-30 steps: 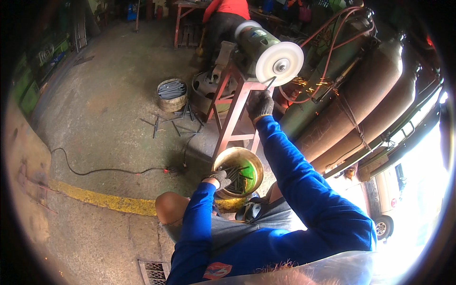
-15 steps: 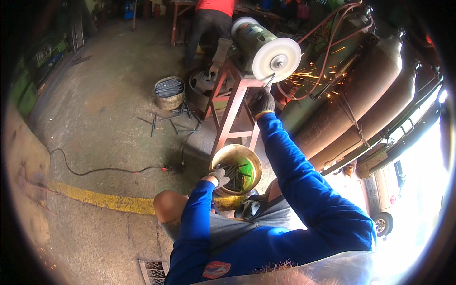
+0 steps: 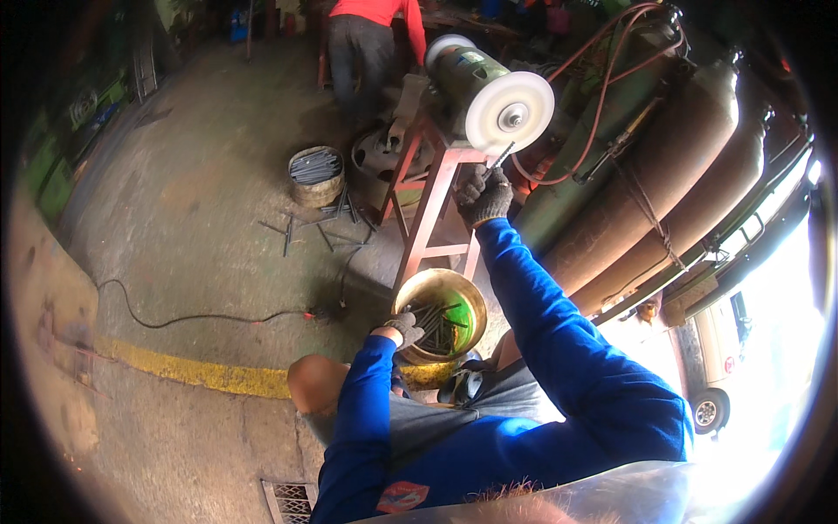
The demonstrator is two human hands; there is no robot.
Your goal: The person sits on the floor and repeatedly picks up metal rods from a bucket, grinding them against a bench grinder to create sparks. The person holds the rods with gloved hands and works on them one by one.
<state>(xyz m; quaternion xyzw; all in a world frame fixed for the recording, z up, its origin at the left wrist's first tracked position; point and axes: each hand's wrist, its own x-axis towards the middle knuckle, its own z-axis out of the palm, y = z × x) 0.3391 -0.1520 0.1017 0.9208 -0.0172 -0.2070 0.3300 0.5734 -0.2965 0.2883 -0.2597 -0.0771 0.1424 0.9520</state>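
In my gloved right hand (image 3: pixel 485 196), closed, is a thin dark metal rod (image 3: pixel 503 155) tilted up to the right. Its upper tip is at the lower edge of the white grinding wheel (image 3: pixel 510 89); whether they touch I cannot tell. The wheel is on a green bench grinder (image 3: pixel 463 68) atop a pale red metal stand (image 3: pixel 429 214). My gloved left hand (image 3: pixel 405 329) reaches over the left rim of a round bucket (image 3: pixel 478 306), green inside. Its fingers are curled beside the short dark rods (image 3: pixel 436 330) in there; what they grip is hidden.
Beyond the stand's left side, a second bucket (image 3: pixel 316 194) is full of rods, with loose rods (image 3: pixel 330 229) scattered by it. A black cable (image 3: pixel 209 321) crosses the floor. Large gas cylinders (image 3: pixel 650 179) lean at right, with red hoses (image 3: pixel 602 96). A person (image 3: pixel 365 52) in red bends over behind.
The orange sparks right of the wheel have gone. My right hand has turned slightly, and the rod shows more of its length. The person in red has shifted left.
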